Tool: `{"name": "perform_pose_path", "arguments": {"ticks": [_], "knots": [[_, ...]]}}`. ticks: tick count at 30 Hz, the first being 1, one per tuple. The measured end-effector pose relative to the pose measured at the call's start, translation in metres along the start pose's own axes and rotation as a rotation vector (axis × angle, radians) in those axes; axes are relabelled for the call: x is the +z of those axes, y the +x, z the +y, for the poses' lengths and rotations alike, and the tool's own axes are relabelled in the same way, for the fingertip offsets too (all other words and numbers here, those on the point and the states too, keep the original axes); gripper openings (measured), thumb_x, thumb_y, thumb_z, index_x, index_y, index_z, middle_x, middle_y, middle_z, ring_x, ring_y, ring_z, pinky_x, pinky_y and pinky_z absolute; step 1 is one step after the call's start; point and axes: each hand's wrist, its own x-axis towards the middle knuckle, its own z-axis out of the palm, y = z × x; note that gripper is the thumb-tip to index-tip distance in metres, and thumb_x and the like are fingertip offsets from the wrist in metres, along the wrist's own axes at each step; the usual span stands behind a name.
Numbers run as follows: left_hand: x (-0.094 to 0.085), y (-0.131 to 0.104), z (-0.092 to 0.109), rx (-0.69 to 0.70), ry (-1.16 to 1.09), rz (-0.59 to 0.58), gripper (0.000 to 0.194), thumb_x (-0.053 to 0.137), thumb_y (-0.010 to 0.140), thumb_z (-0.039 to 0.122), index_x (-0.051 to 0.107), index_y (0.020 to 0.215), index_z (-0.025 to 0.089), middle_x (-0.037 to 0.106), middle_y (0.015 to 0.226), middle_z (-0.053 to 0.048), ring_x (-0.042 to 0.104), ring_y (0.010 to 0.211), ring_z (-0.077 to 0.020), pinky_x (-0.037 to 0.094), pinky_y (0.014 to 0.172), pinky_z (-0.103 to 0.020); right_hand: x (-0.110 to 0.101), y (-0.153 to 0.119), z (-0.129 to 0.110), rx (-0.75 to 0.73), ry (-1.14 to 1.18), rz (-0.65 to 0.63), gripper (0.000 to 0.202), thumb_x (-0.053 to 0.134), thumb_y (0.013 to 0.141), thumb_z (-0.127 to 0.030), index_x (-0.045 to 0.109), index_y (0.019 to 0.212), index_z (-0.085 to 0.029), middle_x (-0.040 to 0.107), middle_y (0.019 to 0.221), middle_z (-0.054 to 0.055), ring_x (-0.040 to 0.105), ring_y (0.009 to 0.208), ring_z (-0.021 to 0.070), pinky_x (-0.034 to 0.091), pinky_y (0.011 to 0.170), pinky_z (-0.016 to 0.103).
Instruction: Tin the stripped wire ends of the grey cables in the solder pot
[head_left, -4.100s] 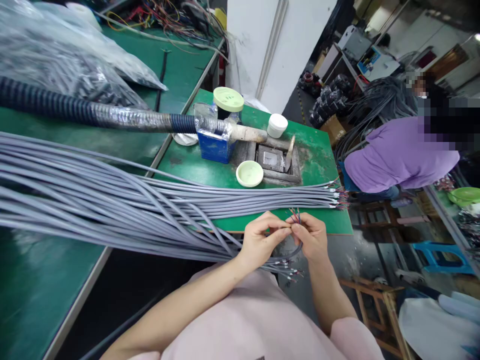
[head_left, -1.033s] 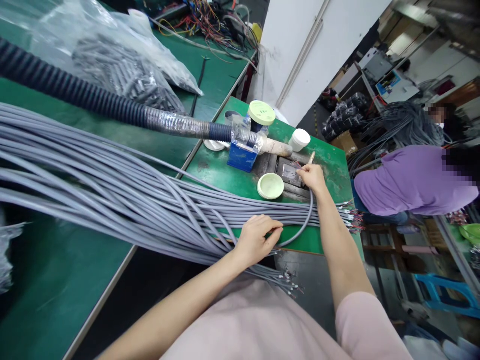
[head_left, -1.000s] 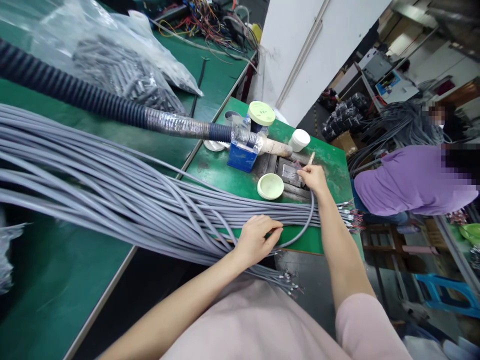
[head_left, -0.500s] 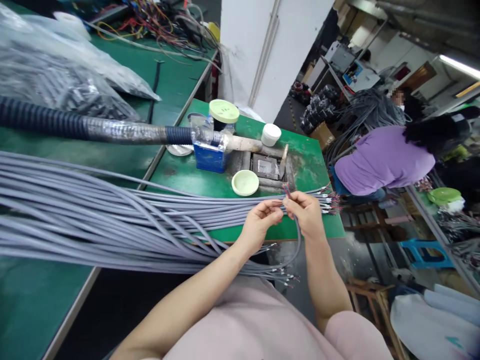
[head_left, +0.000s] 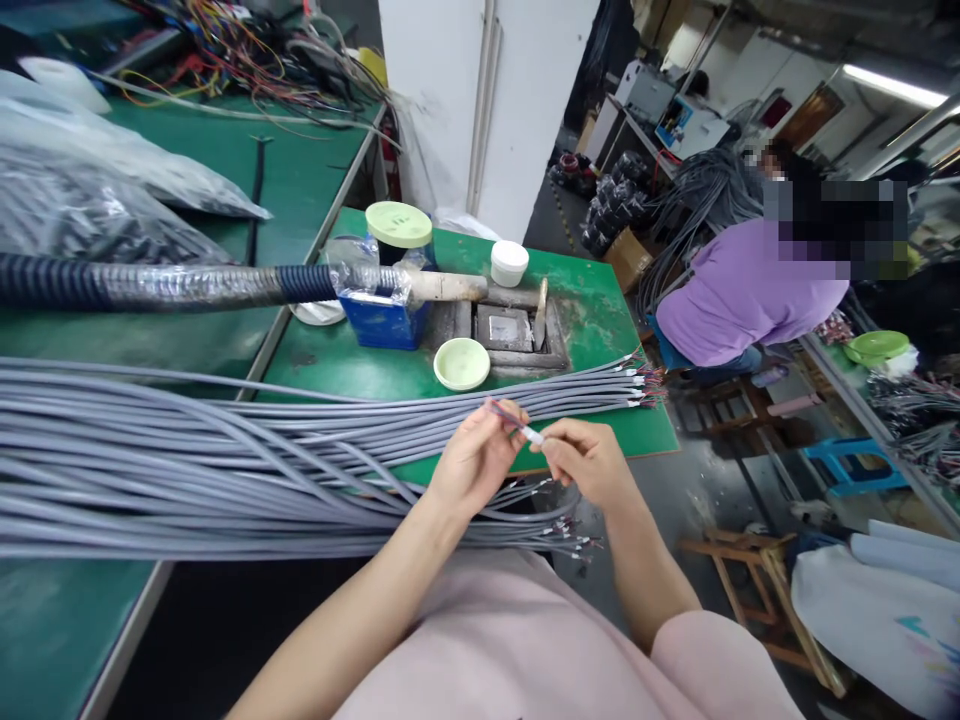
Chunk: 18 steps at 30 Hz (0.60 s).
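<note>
My right hand (head_left: 589, 460) grips a grey cable near its end, where a white sleeve (head_left: 532, 436) shows. From that sleeve thin coloured wires (head_left: 506, 415) run leftward into my left hand (head_left: 480, 450), which pinches them between thumb and fingers. Behind both hands lies a bundle of grey cables (head_left: 300, 420), stretching in from the left across the green bench. Their stripped ends (head_left: 645, 382) fan out at the bench's right side. A second group of cable ends (head_left: 574, 535) hangs over the near edge, just below my hands.
Beyond the cables sit a solder pot (head_left: 510, 330) with a scraper (head_left: 540, 315), a pale green dish (head_left: 461, 364), a white tub (head_left: 510, 263) and a blue box (head_left: 382, 318). A ribbed hose (head_left: 300, 283) crosses from the left. A co-worker in purple (head_left: 750, 290) sits at right.
My left hand has taken hold of the coloured wires, and my right hand has slid back to the cable's sleeve. The cable end now points left instead of up. The view has shifted slightly right.
</note>
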Motion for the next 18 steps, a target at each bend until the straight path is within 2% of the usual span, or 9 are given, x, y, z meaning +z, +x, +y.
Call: {"name": "perform_pose_path", "arguments": {"ticks": [3,6,8,10,14,16,18], "knots": [[-0.003,-0.005,-0.005,-0.124,-0.084,-0.054,0.019,0.078,0.068,0.025,0.062,0.065,0.015,0.059,0.081,-0.001,0.059,0.086,-0.0158,0.051,0.076,-0.027,0.007,-0.008,0.004,-0.051,0.014,-0.021,0.023,0.063,0.083,-0.039,0.068,0.080,-0.017,0.050,0.049,-0.006,0.042,0.040,0.0059,0.034,0.041,0.019],[-0.003,-0.008,-0.015,-0.170,-0.074,-0.057,0.022,0.073,0.074,0.037,0.066,0.073,0.015,0.061,0.084,-0.002,0.058,0.073,-0.0144,0.051,0.066,-0.028,0.012,-0.008,0.011,-0.051,0.065,0.064,0.022,0.063,0.084,-0.039,0.067,0.079,-0.017,0.051,0.049,-0.005,0.042,0.039,0.0061,0.034,0.039,0.019],[-0.002,-0.010,-0.020,-0.157,0.011,-0.072,0.031,0.070,0.076,0.043,0.069,0.086,0.014,0.062,0.081,-0.003,0.057,0.065,-0.0137,0.049,0.062,-0.029,0.012,-0.007,0.017,-0.018,0.081,0.129,0.023,0.063,0.084,-0.040,0.065,0.077,-0.017,0.053,0.049,-0.005,0.042,0.038,0.0064,0.033,0.038,0.019],[-0.003,-0.013,-0.022,-0.105,0.111,-0.086,0.032,0.071,0.077,0.041,0.069,0.094,0.014,0.063,0.080,-0.004,0.056,0.062,-0.0129,0.048,0.063,-0.029,0.009,-0.007,0.021,0.001,0.061,0.145,0.024,0.062,0.084,-0.040,0.065,0.076,-0.018,0.054,0.050,-0.005,0.044,0.038,0.0071,0.034,0.038,0.019],[-0.010,-0.017,-0.021,-0.005,0.259,-0.053,0.018,0.070,0.079,0.031,0.070,0.088,0.015,0.066,0.094,-0.005,0.059,0.076,-0.0136,0.047,0.074,-0.028,-0.003,-0.008,0.017,-0.081,-0.193,0.103,0.019,0.065,0.082,-0.033,0.067,0.072,-0.018,0.060,0.061,-0.001,0.053,0.056,0.0105,0.042,0.053,0.022],[-0.014,-0.018,-0.021,-0.006,0.315,-0.061,0.017,0.068,0.082,0.031,0.068,0.086,0.015,0.067,0.090,-0.004,0.060,0.083,-0.0148,0.045,0.081,-0.028,-0.012,-0.007,0.011,-0.146,-0.292,0.124,0.019,0.066,0.081,-0.030,0.066,0.067,-0.018,0.060,0.065,0.000,0.054,0.062,0.0117,0.042,0.058,0.024],[-0.016,-0.019,-0.023,-0.035,0.370,-0.096,0.019,0.066,0.083,0.034,0.066,0.087,0.015,0.068,0.084,-0.004,0.061,0.082,-0.0152,0.045,0.082,-0.029,-0.021,-0.004,0.004,-0.179,-0.295,0.145,0.020,0.065,0.082,-0.029,0.065,0.064,-0.018,0.059,0.063,0.000,0.053,0.061,0.0120,0.042,0.060,0.025]]}}
